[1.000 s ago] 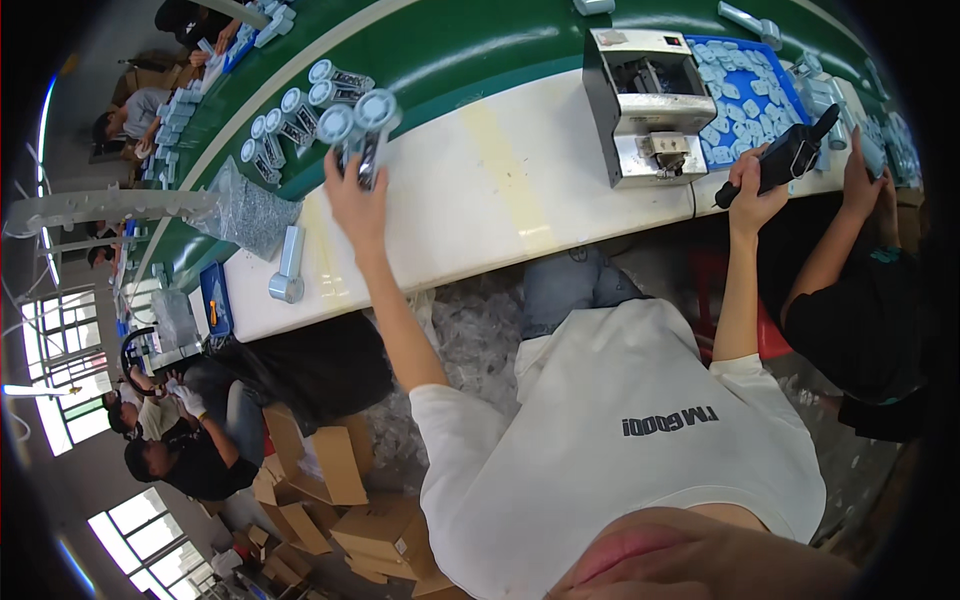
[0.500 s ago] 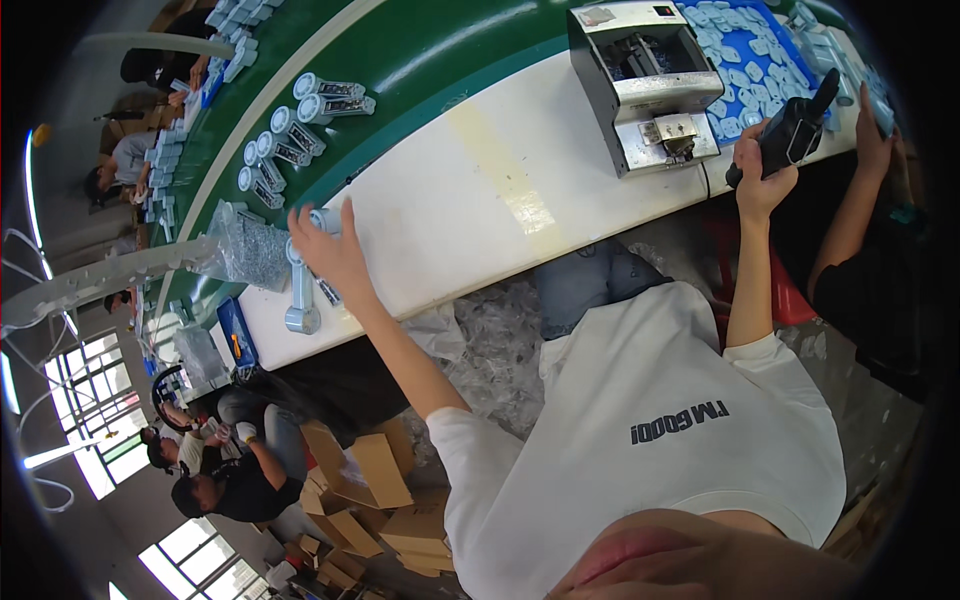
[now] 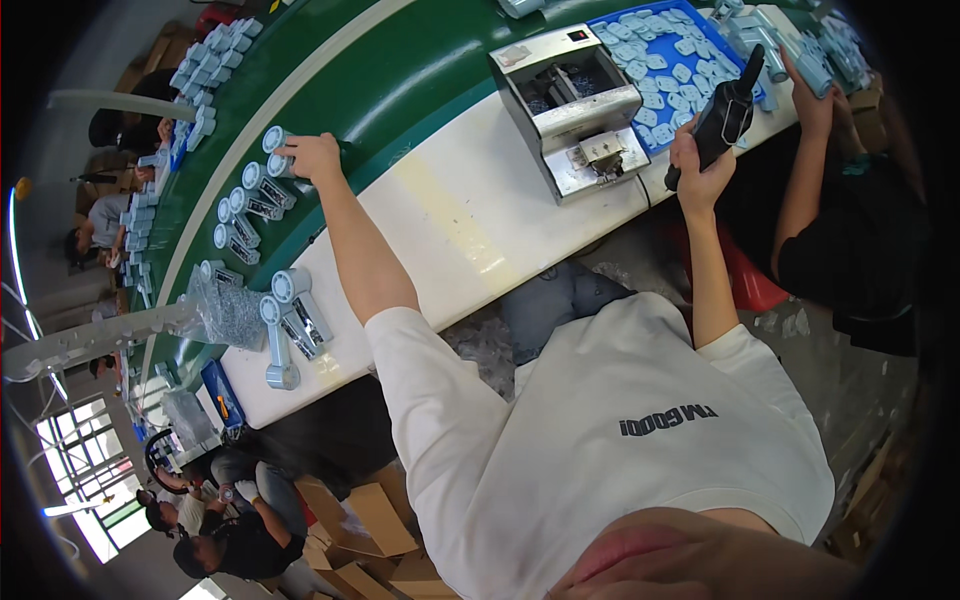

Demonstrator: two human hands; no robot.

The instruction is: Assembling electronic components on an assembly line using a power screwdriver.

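Observation:
My left hand (image 3: 312, 157) reaches over the green conveyor, its fingers closed around one of the light-blue housings (image 3: 274, 139) with round heads; the fingertips are partly hidden. More such housings (image 3: 262, 190) lie in a row nearer along the belt. Two others lie on the white bench, one with dark insides showing (image 3: 303, 312) and one slimmer (image 3: 281, 372). My right hand (image 3: 702, 178) grips a black electric screwdriver (image 3: 722, 125) by its body, held up off the bench beside a metal screw feeder (image 3: 570, 110).
A blue tray (image 3: 660, 50) of small light-blue parts stands behind the feeder. A clear plastic bag (image 3: 225, 312) and a blue box (image 3: 222, 392) sit at the bench's left end. A co-worker's hand (image 3: 812, 105) holds a light-blue part at right. Cardboard boxes (image 3: 372, 515) stand below.
My left hand has moved from the housings on the bench, where its fingers were spread, out to the row on the conveyor. My right hand still holds the screwdriver. The whole view has shifted.

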